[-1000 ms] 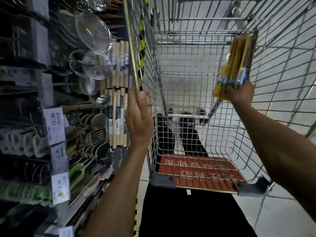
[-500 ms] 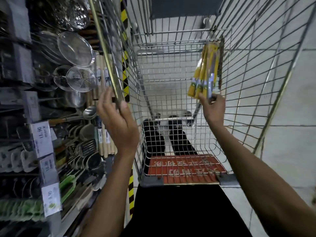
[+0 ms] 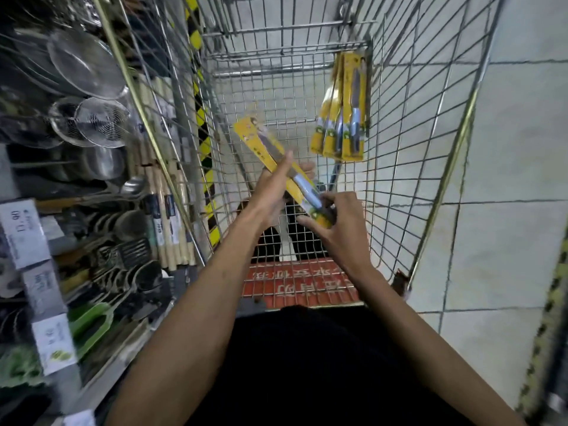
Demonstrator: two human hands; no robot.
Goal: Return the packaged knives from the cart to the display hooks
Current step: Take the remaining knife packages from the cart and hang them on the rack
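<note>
- The left hand [image 3: 275, 187] holds a packaged knife [image 3: 269, 147] around its middle. The thumb lies straight along the top face and the fingers curl up from beneath.
- The right hand [image 3: 342, 224] pinches the lower end of the same pack, its fingertips bent onto the card's edge.
- The pack is a long yellow card carrying a knife with a pale blue handle. It is tilted, with its upper end toward the left, and is held above the inside of the wire shopping cart [image 3: 415, 118]. Its printing is too blurred to read.
- A bundle of packaged knives [image 3: 341, 118] with matching yellow cards stands upright against the cart's far right corner. I cannot tell whether it hangs there or leans.
- A red panel [image 3: 295, 285] at the cart's near end bears pale Chinese characters, seen upside down and not legible.
- On the display to the left, a white price tag [image 3: 23, 232] shows figures that look like 11.90, seen inverted. The lower tag [image 3: 53, 342] is unreadable.
- Mesh strainers [image 3: 89, 66], a wire skimmer [image 3: 101, 121] and wooden rolling pins [image 3: 166, 216] hang on that display.
</note>
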